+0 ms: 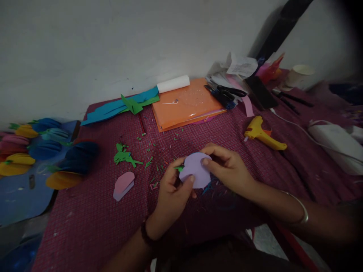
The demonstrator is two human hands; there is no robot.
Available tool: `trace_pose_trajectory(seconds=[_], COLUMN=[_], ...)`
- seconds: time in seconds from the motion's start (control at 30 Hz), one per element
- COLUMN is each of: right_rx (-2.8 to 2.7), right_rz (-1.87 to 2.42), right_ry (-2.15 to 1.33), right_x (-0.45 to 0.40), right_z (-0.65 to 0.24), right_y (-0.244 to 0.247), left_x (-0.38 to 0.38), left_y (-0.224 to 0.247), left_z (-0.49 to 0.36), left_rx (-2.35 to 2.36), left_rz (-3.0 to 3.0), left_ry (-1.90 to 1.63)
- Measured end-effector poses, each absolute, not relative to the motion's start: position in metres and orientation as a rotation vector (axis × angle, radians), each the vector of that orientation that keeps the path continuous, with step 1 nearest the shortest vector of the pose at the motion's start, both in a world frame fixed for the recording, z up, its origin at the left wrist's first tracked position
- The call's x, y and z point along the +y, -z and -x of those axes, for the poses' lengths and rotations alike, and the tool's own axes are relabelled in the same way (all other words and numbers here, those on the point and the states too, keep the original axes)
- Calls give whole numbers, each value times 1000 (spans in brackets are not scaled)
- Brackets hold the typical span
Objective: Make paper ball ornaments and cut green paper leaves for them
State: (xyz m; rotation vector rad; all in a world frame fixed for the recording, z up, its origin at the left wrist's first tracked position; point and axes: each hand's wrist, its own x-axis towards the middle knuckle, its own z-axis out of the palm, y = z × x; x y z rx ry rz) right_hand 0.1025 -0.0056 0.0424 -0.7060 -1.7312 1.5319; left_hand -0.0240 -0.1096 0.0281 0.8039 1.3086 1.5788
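A rounded lilac paper piece (pixel 197 170) is held between both hands above the front of the table. My left hand (pixel 176 189) pinches its lower left edge, thumb on top. My right hand (pixel 227 168) grips its upper right edge with the thumb on its face. A sliver of blue shows behind its top edge, and a bit of green shows beside my left fingers. Pink and lilac paper cutouts (pixel 124 185) lie stacked to the left. Green paper scraps (pixel 124 156) are scattered behind them.
An orange folder (pixel 190 105) lies at the back with scissors (pixel 227 92) and a white roll (pixel 173 84). Blue paper strips (pixel 119 105) are left of it. A yellow glue gun (pixel 263 134) and a white box (pixel 336 143) sit right. Colourful paper shapes (pixel 48 149) stand far left.
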Motion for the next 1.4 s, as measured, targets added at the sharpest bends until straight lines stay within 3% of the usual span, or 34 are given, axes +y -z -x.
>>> trace_pose_trajectory(seconds=[0.17, 0.37, 0.57, 0.9, 1.03, 1.17, 1.4], right_rx=[-1889, -2310, -2405, -2549, -2374, -2197, -1924], right_rz=[697, 577, 537, 515, 558, 670, 666], right_ry=[-1505, -1196, -893, -775, -940, -1148, -1851], right_x=[0, 6, 5, 3, 3, 5, 13], right_z=[-106, -108, -106, -104, -104, -103, -99], right_y=[-46, -48, -37, -34, -36, -38, -36], left_x=[-109, -109, -104, -111, -112, -107, -104], left_y=[-27, -28, -24, -28, -33, -28, -18], left_z=[26, 31, 35, 36, 39, 39, 40], left_rx=[1322, 1359, 1497, 1564, 1503, 1492, 1455], left_rz=[-843, -825, -904, -1205, -1024, -885, -612], left_ry=[-1520, -1396, -1538, -1484, -1528, -1338, -1391])
